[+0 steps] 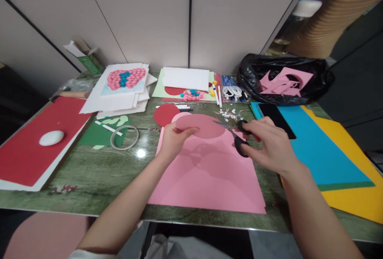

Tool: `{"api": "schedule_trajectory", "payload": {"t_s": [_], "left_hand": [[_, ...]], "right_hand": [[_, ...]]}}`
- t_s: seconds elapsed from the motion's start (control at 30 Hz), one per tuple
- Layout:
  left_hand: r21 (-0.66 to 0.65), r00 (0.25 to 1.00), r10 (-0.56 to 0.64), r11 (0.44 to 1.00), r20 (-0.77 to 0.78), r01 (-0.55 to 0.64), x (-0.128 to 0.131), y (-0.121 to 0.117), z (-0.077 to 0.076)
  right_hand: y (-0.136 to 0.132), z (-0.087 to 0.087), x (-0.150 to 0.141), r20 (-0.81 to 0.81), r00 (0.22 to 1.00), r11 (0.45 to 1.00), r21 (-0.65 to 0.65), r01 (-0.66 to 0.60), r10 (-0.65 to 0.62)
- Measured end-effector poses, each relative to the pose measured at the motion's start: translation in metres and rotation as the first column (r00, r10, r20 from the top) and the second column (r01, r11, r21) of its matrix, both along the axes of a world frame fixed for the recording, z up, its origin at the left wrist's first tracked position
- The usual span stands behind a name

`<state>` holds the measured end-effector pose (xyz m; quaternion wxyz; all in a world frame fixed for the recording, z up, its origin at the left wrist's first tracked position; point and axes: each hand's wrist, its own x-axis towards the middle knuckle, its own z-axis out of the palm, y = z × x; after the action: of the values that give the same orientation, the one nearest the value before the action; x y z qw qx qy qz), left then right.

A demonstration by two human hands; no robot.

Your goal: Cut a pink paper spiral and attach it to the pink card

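Black plastic bag [248, 76] (right of the scissors [235, 132]) holds pink scraps [285, 81].

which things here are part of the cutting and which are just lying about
Part of the cutting:
- scissors in the right hand
- pink paper circle in the left hand
- probably the pink sheets underneath

Seemingly just lying about:
- white mouse
- tape roll
- phone
- blue sheet
- yellow sheet
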<state>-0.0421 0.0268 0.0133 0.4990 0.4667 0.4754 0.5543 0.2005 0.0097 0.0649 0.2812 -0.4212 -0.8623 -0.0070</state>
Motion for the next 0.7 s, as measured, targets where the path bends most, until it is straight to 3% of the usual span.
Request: {"api": "schedule_trajectory", "payload": {"t_s": [0.2,0.33,0.4,0.5,0.7], "left_hand": [[-0.023,1.000,-0.005,1.000,0.007,0.005,-0.0005,-0.0007,0.0004],[-0.059,0.998,-0.024,0.998,0.062,0.027,-0.0022,-0.0041,0.0008],[-0.062,0.994,-0.045,0.997,0.100,0.051,-0.0031,-0.0060,0.0007],[-0.067,0.991,-0.065,0.995,0.119,0.073,-0.0037,-0.0080,0.0015],[-0.070,0.984,-0.098,0.992,0.151,0.110,-0.0025,-0.0096,0.0041]], "right_hand": [[0.0002,0.0009,0.0013,-0.007,1.000,1.000,0.000,0.017,-0.017],[0.0004,0.0010,0.0003,-0.062,0.994,0.986,-0.151,0.075,-0.085],[0.0005,0.0000,-0.0001,-0.130,0.981,0.944,-0.314,0.097,-0.144],[0.0010,-0.0020,-0.0001,-0.280,0.939,0.858,-0.513,0.027,-0.197],[0.0030,-0.0031,0.0014,-0.395,0.890,0.784,-0.617,-0.073,-0.228]]}}
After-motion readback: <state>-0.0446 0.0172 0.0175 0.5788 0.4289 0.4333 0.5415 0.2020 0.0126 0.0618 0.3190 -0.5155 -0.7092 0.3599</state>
